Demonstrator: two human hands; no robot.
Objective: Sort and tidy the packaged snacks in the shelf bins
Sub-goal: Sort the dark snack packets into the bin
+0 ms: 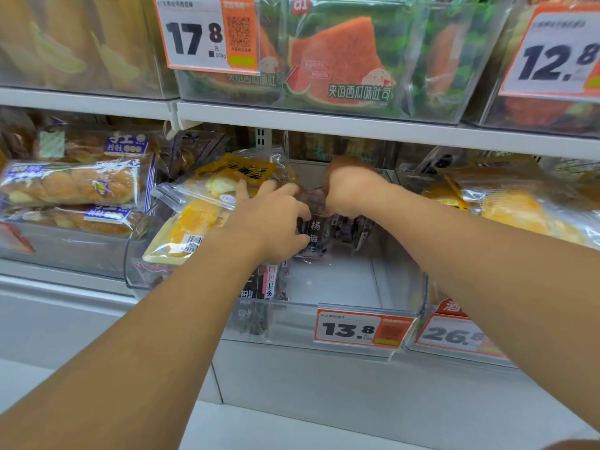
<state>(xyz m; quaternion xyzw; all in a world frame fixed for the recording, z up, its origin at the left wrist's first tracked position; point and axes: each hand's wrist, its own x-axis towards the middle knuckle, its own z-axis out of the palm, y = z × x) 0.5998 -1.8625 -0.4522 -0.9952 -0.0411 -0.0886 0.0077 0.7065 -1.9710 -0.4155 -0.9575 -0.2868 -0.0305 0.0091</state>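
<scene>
Clear bin (357,315), price tag 13.8 (352,329) on its front lip; floor bare at right front. Left hand (276,219) and right hand (349,193), fingers curled, both pinch dark plum packets (313,235) mid-bin. Judgement: stand packets upright together, labels forward. Yellow mango packets (194,216) lean over the left wall, crowding it. Shelf above (389,128) limits lift; room lies right and front.

Bright, even light; glare on bin plastic (373,69) (edges blurred).
</scene>
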